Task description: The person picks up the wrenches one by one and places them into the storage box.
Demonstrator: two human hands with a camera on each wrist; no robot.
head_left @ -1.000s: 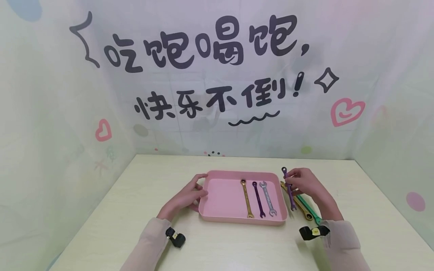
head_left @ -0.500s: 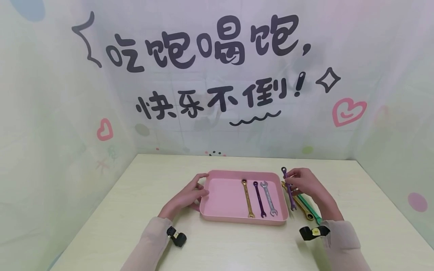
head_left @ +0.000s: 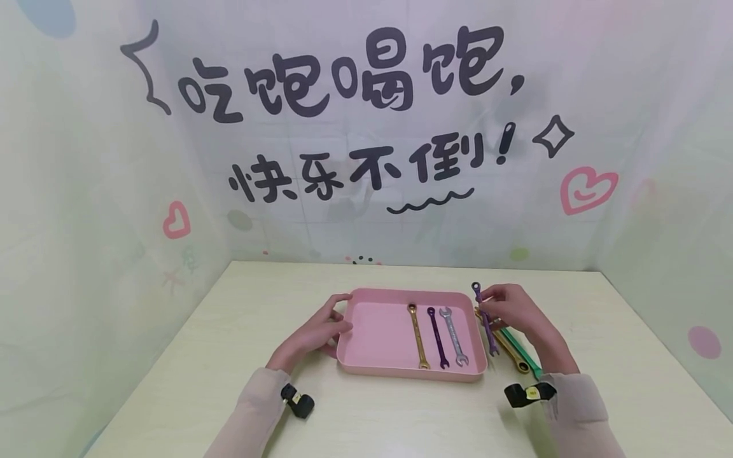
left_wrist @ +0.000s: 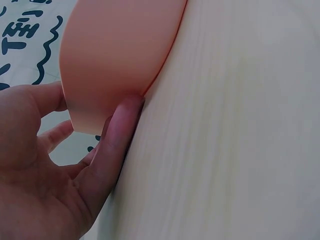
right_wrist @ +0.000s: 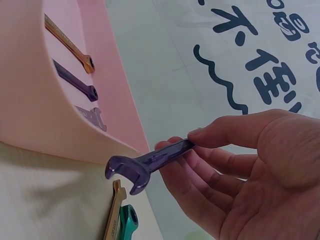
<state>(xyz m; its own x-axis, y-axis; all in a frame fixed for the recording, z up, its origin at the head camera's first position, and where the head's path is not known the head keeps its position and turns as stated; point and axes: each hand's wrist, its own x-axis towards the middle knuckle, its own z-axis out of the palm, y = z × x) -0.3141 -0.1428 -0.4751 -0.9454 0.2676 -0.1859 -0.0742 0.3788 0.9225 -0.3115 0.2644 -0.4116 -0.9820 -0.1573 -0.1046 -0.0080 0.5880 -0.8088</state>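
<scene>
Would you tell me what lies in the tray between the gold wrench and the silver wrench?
A dark purple wrench lies between the gold wrench and the silver wrench in the pink tray, clearest in the head view.

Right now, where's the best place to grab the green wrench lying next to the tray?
Probably the green wrench by its mid-shaft, pinched from above across its narrow sides. It lies flat on the table close beside a gold wrench, so approach from its outer right side.
</scene>
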